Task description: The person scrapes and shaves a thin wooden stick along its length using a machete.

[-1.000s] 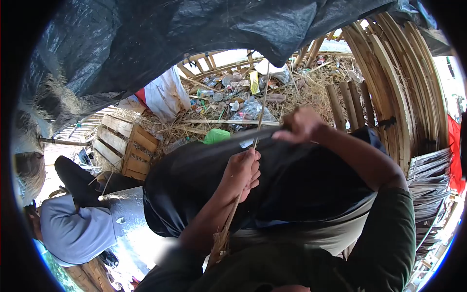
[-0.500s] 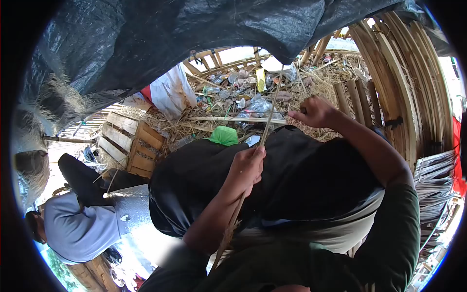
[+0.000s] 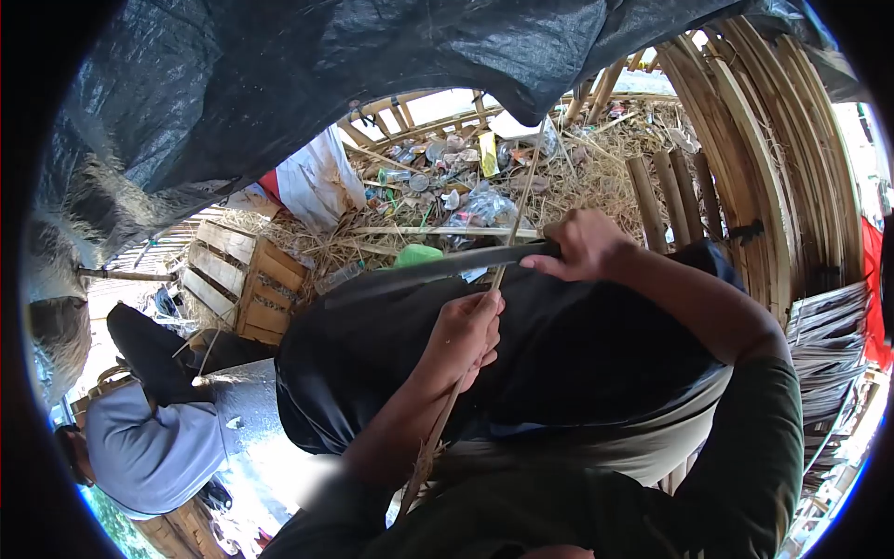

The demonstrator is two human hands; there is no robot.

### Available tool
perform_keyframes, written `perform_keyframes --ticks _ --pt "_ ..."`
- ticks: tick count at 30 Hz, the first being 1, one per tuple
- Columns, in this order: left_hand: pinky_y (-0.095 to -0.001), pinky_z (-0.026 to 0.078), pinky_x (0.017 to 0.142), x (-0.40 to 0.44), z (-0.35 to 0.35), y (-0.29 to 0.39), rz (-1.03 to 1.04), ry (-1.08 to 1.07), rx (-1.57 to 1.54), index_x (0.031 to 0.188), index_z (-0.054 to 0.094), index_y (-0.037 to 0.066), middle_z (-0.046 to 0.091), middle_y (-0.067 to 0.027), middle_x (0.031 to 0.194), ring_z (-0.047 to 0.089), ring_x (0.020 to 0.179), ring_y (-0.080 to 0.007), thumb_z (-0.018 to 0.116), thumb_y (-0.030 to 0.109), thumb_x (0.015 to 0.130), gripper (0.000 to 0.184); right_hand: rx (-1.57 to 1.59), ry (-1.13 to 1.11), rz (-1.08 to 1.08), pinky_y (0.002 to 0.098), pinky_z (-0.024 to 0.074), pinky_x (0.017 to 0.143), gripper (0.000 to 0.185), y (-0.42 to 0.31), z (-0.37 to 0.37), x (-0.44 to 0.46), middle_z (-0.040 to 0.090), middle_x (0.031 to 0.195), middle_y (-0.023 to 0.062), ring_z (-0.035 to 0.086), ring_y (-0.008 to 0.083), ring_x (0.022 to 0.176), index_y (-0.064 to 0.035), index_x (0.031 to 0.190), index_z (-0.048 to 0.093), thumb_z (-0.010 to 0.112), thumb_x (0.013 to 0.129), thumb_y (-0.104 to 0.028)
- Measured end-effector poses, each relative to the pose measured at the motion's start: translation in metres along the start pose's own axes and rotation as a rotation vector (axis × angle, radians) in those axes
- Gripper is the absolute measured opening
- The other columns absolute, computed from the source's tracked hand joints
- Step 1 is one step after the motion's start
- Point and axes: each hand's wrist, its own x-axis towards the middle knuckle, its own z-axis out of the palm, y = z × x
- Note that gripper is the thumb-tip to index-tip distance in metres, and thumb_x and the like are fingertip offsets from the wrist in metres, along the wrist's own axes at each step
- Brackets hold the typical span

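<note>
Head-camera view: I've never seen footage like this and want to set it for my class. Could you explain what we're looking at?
There is no machine here, just a person's two bare hands. The camera is worn on their head, looking forward and down, and its wide lens curves the edges. The left hand grips a long, thin, pale brown stick. The right hand holds a long, flat, dark blade, which crosses the stick in this view; I can't tell whether they touch. Black cloth covers the lap. Beyond it, straw-strewn ground holds plastic litter and a slatted wooden crate. At left sits another person in a grey top.
</note>
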Motion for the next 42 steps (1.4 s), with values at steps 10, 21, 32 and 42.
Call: perform_keyframes --ticks 10,21,32,42 --pt "-0.0228 0.021 0.039 -0.005 0.001 0.0 -0.049 -0.035 -0.137 0.093 0.051 0.011 0.031 0.0067 0.049 0.026 0.039 -0.0048 0.049 0.033 0.104 0.024 0.018 0.068 -0.077 0.0441 0.0477 0.048 0.058 0.007 0.002 0.008 0.052 0.049 0.0143 0.057 0.0341 0.046 -0.0058 0.064 0.058 0.065 0.088 -0.059" --pt "-0.0229 0.021 0.036 -0.015 0.006 0.004 -0.096 -0.076 -0.198 0.091 0.05 0.011 0.031 0.0056 0.048 0.024 0.036 -0.0055 0.045 0.032 0.106 0.027 0.04 -0.08 0.256 0.0444 0.0487 0.049 0.061 0.041 0.002 0.025 0.055 0.051 0.0148 0.061 0.0343 0.049 -0.0057 0.06 0.058 0.063 0.089 -0.059" --pt "-0.0213 0.023 0.037 -0.004 0.001 -0.004 -0.085 -0.033 -0.096 0.093 0.05 0.009 0.032 0.0063 0.05 0.026 0.039 -0.0037 0.047 0.031 0.106 0.026 0.016 -0.214 0.311 0.0472 0.0494 0.052 0.067 0.073 0.024 0.018 0.057 0.053 0.0143 0.061 0.0324 0.05 -0.0037 0.063 0.062 0.055 0.092 -0.063" --pt "-0.0229 0.02 0.035 -0.009 0.003 0.01 -0.068 0.04 -0.026 0.087 0.05 0.01 0.035 0.0062 0.048 0.026 0.035 -0.0042 0.046 0.03 0.106 0.028 0.106 -0.19 0.407 0.0433 0.045 0.046 0.059 0.075 0.021 0.023 0.055 0.053 0.0109 0.056 0.0261 0.045 -0.0046 0.061 0.052 0.067 0.089 -0.054"
